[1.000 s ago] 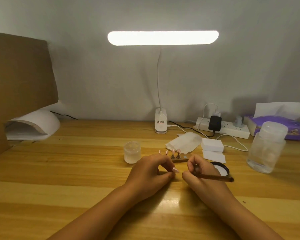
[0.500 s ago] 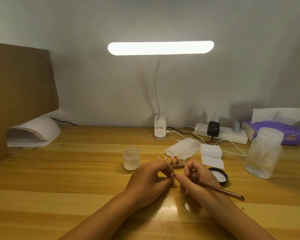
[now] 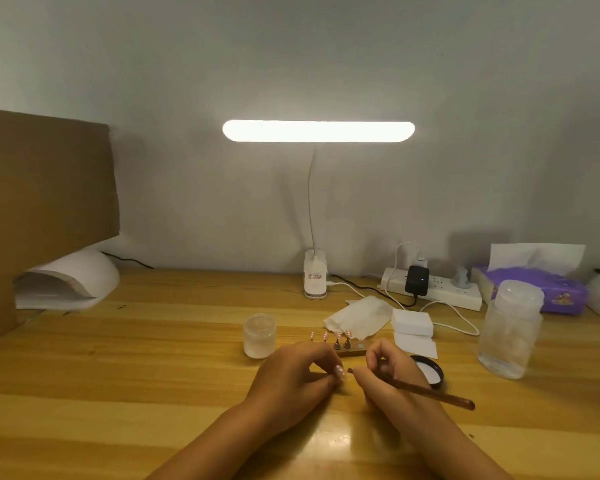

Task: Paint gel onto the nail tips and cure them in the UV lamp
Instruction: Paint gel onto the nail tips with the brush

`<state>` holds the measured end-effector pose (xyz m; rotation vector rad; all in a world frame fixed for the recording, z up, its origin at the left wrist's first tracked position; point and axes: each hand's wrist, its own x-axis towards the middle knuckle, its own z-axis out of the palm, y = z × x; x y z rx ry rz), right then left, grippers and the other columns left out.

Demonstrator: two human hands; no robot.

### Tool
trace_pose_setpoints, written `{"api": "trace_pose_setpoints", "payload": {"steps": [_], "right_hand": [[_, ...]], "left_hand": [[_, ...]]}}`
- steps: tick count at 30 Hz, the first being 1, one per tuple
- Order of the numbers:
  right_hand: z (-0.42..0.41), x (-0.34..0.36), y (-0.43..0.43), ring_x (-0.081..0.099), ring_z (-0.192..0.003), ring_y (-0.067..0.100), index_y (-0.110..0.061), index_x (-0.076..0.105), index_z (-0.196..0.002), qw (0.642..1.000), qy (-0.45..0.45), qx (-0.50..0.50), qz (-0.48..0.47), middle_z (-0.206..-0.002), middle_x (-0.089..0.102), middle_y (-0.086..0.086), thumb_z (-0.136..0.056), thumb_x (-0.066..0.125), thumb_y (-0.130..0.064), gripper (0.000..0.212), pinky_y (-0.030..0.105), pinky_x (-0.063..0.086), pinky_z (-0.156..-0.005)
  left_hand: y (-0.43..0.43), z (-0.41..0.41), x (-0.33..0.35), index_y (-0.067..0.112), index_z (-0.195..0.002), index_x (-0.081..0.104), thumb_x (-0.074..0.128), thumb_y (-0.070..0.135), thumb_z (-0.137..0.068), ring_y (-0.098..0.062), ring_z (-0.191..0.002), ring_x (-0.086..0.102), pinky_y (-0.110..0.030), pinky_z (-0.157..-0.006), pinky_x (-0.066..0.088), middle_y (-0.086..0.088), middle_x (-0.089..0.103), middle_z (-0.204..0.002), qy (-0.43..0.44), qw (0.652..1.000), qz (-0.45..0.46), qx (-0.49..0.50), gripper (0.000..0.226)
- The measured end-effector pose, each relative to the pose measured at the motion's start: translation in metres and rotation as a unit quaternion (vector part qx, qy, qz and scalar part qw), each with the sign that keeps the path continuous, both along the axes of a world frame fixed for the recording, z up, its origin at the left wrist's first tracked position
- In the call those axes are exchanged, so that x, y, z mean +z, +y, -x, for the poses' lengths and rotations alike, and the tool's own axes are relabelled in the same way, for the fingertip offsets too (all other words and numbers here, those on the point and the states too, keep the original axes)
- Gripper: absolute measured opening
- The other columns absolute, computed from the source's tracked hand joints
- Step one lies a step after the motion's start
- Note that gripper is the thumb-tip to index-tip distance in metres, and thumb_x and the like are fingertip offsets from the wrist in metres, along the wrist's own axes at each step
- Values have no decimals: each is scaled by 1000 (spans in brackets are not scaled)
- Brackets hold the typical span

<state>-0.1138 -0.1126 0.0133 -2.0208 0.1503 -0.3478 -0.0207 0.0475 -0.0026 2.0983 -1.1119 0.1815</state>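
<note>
At a wooden desk (image 3: 118,375) under a lit bar lamp (image 3: 317,130), your left hand (image 3: 291,379) curls its fingers round a single nail tip (image 3: 340,371), pinching it at the fingertips. Your right hand (image 3: 392,379) grips a brown brush (image 3: 430,392) pen-fashion, its working end just beside that tip, at three o'clock of it. Four more tips (image 3: 325,336) stand on a small wooden holder (image 3: 354,351) at twelve o'clock from your hands. A black-rimmed pot (image 3: 428,374), apparently the gel, lies open at three o'clock of the right hand, and the white UV lamp (image 3: 73,282) sits well apart at ten o'clock. The step in hand looks to be coating this one tip. Brace both wrists on the desk, lay the gel thin from base to free edge, stay clear of your own fingertips, and hold the tip level so nothing pools before curing.
</note>
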Motion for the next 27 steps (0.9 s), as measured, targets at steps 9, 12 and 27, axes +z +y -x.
{"api": "trace_pose_setpoints", "payload": {"steps": [9,12,27], "right_hand": [[2,3,3,47,-52,3,-11,50,-82,1000,8,5,20,-60,54,-2,-89,65,-16,17,19,40,-54],[0,2,5,52,-60,10,-12,50,-85,999,20,17,37,-64,58,1,-90,63,-18,15,23,43,-59],[1,2,4,55,-54,6,-9,51,-87,999,12,36,-12,-58,60,0,-90,65,-18,17,20,46,-55]], "left_hand": [[1,1,0,34,-93,70,70,31,-86,13,-77,54,-10,-65,36,20,67,-93,-5,1000,-10,9,8],[0,-1,-1,33,-95,70,69,32,-86,6,-87,57,-18,-74,45,22,63,-93,-8,1000,-16,21,9],[0,-1,-1,36,-92,69,70,33,-86,10,-79,54,-11,-67,36,21,63,-92,1,1000,-17,16,7]]}}
